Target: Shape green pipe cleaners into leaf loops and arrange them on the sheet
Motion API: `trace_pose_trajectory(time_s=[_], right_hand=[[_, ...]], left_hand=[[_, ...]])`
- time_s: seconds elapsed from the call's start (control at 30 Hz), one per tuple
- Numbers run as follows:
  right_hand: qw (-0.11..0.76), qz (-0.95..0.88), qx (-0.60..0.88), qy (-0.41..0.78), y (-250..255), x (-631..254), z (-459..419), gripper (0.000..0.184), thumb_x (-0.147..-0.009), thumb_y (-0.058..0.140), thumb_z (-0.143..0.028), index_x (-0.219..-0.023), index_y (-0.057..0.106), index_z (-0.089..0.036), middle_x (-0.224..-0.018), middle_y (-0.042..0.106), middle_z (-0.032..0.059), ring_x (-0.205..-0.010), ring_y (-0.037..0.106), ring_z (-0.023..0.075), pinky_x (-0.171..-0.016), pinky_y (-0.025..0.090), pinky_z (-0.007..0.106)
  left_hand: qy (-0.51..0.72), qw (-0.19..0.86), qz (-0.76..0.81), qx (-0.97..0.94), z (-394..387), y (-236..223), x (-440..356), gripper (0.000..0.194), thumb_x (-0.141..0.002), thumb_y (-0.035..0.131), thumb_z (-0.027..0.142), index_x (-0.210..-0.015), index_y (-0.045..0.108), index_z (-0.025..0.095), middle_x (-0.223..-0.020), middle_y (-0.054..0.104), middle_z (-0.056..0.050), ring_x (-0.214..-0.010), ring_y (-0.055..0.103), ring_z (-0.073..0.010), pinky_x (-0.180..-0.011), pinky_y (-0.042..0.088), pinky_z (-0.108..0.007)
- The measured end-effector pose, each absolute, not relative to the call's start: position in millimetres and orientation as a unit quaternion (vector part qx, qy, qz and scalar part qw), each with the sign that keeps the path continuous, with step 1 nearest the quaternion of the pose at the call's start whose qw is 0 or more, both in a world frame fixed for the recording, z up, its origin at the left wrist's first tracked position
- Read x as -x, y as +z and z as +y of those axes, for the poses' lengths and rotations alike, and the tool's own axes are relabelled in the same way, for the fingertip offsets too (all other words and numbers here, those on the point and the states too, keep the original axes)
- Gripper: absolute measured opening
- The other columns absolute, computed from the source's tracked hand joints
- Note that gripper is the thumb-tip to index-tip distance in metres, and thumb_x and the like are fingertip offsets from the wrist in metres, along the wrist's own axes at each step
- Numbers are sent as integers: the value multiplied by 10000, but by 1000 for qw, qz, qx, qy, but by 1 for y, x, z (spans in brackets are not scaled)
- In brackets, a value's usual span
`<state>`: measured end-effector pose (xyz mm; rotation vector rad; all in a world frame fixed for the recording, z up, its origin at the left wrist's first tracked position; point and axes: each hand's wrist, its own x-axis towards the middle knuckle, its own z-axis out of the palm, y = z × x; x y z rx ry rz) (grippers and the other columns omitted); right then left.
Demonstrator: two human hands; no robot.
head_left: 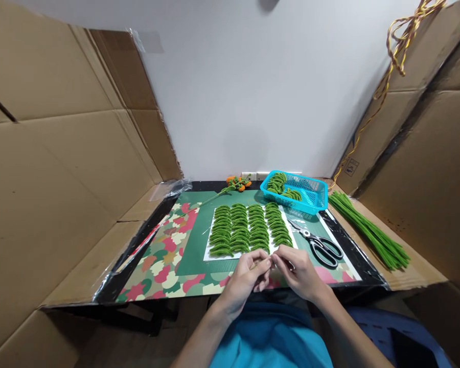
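Note:
My left hand [247, 276] and my right hand [298, 270] meet at the near edge of the table, fingertips pinched together. Between them is something small and thin; a greenish bit shows at the left fingers, but I cannot make out what it is. Just beyond my hands lies a white sheet [208, 256] bearing four columns of curved fuzzy green pieces [239, 230], apparently bent pipe cleaners. Black-handled scissors [318, 244] lie to the right of the sheet, blades toward it.
A turquoise basket [310, 193] at the back right holds more curved green pieces [276, 182]. Long green pipe cleaners [368, 230] lie bundled at the right. An orange flower stem [237, 184] lies at the back. Cardboard walls [61, 153] flank the table, with the green mat [191, 245] on it.

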<state>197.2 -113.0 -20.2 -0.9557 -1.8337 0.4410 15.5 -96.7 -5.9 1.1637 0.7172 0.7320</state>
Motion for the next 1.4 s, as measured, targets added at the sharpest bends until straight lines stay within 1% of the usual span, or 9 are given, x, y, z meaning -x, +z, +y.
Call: trace_pose_trajectory(time_s=[0.13,0.27,0.37,0.53,0.7,1.0,1.1,1.23,1.4], right_hand=[[507,-668,450,305,-22,-191,-112,446,-1076,538,-380,-668,482,-208,-607,408,-41,-546,351,110,-522,258,269],[504,-641,459,354,-24,-189,-110,506,-1074,522,-453,-635,414,-224,-591,346,-52,-526,312,104,-481,237,260],[502,-648,459,341,-26,-191,-110,465,-1070,545,-438,-669,479,-211,-614,407,-42,-551,358,112,-511,275,261],[505,-711,438,218,-31,-196,-114,331,-1086,518,-315,-788,603,-200,-700,546,-9,-608,483,130,-604,358,270],[492,-704,435,269,-29,-196,-117,362,-1094,516,-359,-774,583,-202,-697,519,-16,-618,465,131,-603,341,272],[495,-609,463,413,-32,-193,-110,519,-1036,577,-519,-637,436,-218,-622,357,-43,-570,318,114,-517,242,274],[503,-631,477,348,-36,-194,-114,443,-1069,551,-455,-705,522,-206,-646,428,-31,-584,378,125,-541,281,275],[501,-692,457,248,-41,-195,-119,348,-1109,487,-342,-801,580,-211,-700,536,-11,-608,484,137,-600,355,277],[503,-700,446,240,-42,-193,-120,333,-1118,477,-332,-821,578,-220,-729,558,-6,-634,510,145,-623,372,281]], left_hand=[[377,449,338,-736,-97,-13,-11,243,-1050,568,379,-915,623,184,-782,616,-19,-667,573,-152,-658,455,-274],[341,237,291,-862,-94,-15,-6,236,-1063,484,237,-918,664,192,-890,681,-67,-855,623,-223,-813,463,-348],[344,344,338,-806,-95,-12,-8,252,-1096,487,323,-984,670,193,-925,684,-52,-873,629,-199,-829,464,-323],[355,619,352,-606,-98,-16,-18,452,-1030,564,587,-832,582,181,-622,454,57,-533,386,-95,-523,322,-225],[370,673,320,-555,-100,-22,-23,443,-944,689,609,-935,586,178,-631,408,87,-442,339,-57,-441,246,-204],[392,123,299,-861,-102,-28,-17,258,-1041,476,147,-862,658,185,-761,675,-67,-705,649,-197,-680,472,-313],[400,284,373,-788,-101,-21,-22,234,-1063,526,282,-891,656,191,-834,708,-63,-767,678,-192,-713,498,-295],[328,620,385,-600,-93,-17,-27,520,-1015,508,608,-726,586,183,-602,603,-11,-436,493,-107,-437,328,-233],[294,696,369,-541,-83,-16,-25,576,-848,678,715,-730,622,154,-536,569,17,-320,363,-55,-354,182,-220]])
